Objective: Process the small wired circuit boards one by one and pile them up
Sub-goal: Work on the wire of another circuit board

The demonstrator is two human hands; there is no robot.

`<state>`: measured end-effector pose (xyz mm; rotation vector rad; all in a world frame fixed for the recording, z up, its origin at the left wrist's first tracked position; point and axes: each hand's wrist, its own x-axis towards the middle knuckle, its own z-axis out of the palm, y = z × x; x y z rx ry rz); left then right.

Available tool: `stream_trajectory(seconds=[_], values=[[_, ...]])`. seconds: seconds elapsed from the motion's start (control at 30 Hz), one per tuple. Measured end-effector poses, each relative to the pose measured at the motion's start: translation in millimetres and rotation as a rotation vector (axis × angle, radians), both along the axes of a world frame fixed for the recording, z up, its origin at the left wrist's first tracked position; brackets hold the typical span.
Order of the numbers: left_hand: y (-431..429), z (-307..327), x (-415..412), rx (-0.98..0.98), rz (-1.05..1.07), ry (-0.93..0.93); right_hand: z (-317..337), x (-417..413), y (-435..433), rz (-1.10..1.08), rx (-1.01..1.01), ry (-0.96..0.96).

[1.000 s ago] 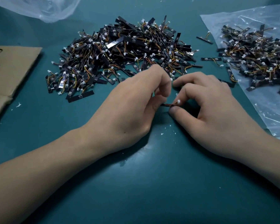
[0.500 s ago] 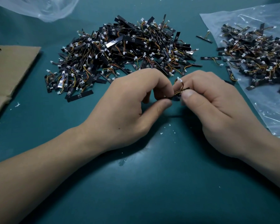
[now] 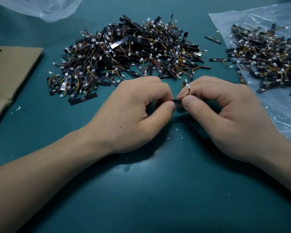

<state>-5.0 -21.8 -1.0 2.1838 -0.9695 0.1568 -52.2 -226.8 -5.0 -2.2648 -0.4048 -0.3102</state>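
circuit board [image 3: 177, 101] mostly behind fingertips [image 3: 189, 103]

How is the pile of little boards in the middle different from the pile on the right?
The middle pile lies straight on the green table; the right pile lies on a clear plastic bag. The middle pile shows whole; the right pile runs off the picture's edge, so which is bigger cannot be told. Both are jumbled black boards with orange wires and white plugs.
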Motion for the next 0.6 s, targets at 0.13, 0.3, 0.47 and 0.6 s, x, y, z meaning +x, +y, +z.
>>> stream_trajectory(seconds=[0.13, 0.3, 0.47, 0.6], values=[[0.0, 1.4, -2.1, 0.029, -0.035, 0.015, 0.7, -1.8, 0.8, 0.011, 0.025, -0.056], [-1.5, 0.6, -2.0, 0.164, -0.073, -0.052, 2.0, -3.6, 1.9, 0.032, -0.038, -0.097], [0.7, 0.3, -0.1, 0.066, -0.038, -0.034, 2.9, -2.1, 2.7, -0.026, -0.058, -0.029], [2.8, 0.7, -0.2, 0.069, -0.092, -0.067, 3.1, -3.9, 4.3, -0.041, -0.029, -0.007]])
